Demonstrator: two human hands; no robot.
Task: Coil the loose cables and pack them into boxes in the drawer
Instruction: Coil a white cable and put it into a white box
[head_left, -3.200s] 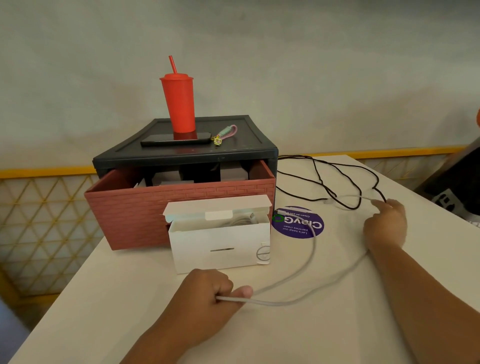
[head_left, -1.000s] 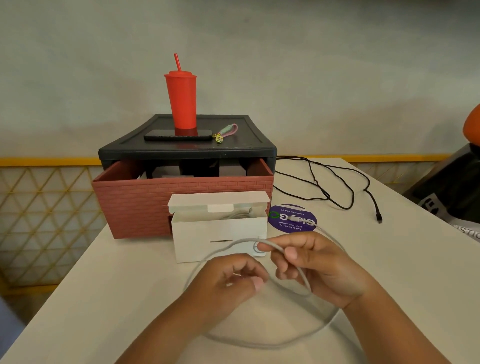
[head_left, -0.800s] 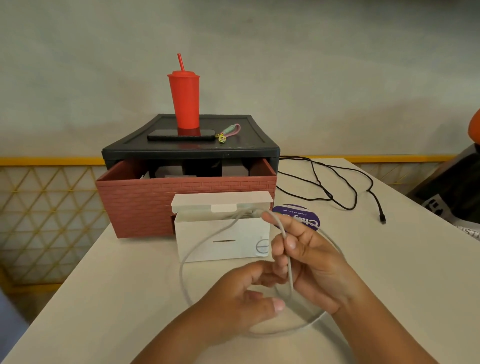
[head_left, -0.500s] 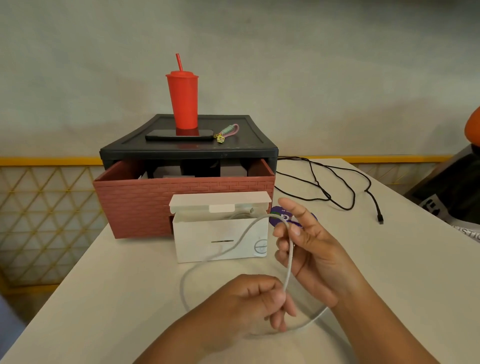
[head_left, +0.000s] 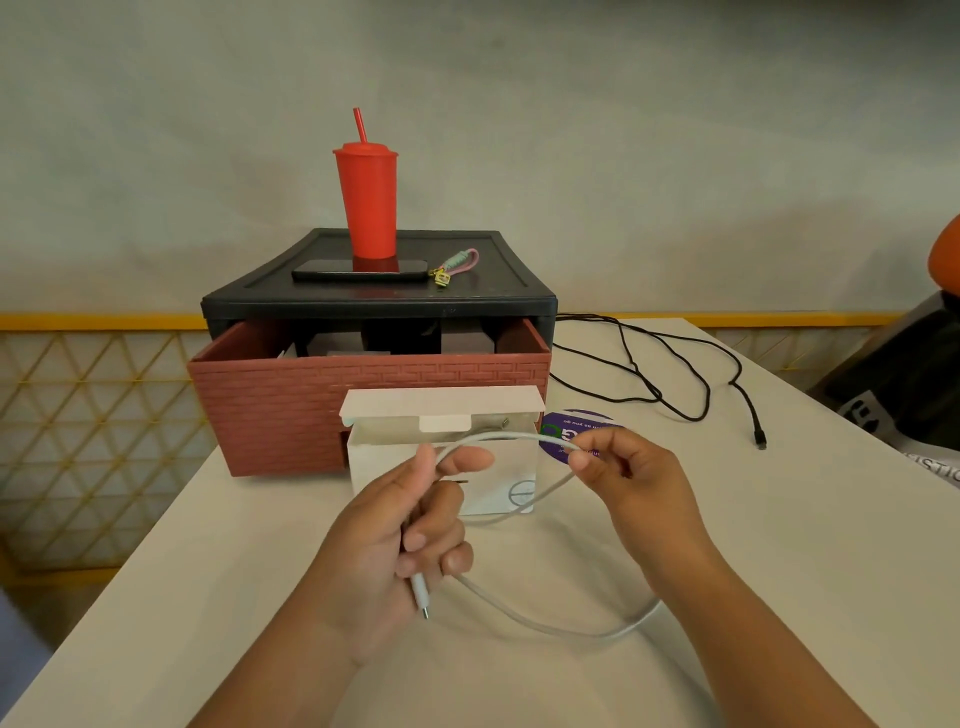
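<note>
Both my hands grip one white cable (head_left: 524, 618) at frame centre. Left hand (head_left: 395, 540) clutches its plug end; right hand (head_left: 623, 478) pinches the loop.

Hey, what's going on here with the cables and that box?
A person is coiling a white cable above the table. The left hand grips its plug end, and the right hand pinches it farther along, forming a loop. An open white box stands in front of the pulled-out red drawer. A black cable lies loose, not yet coiled.
</note>
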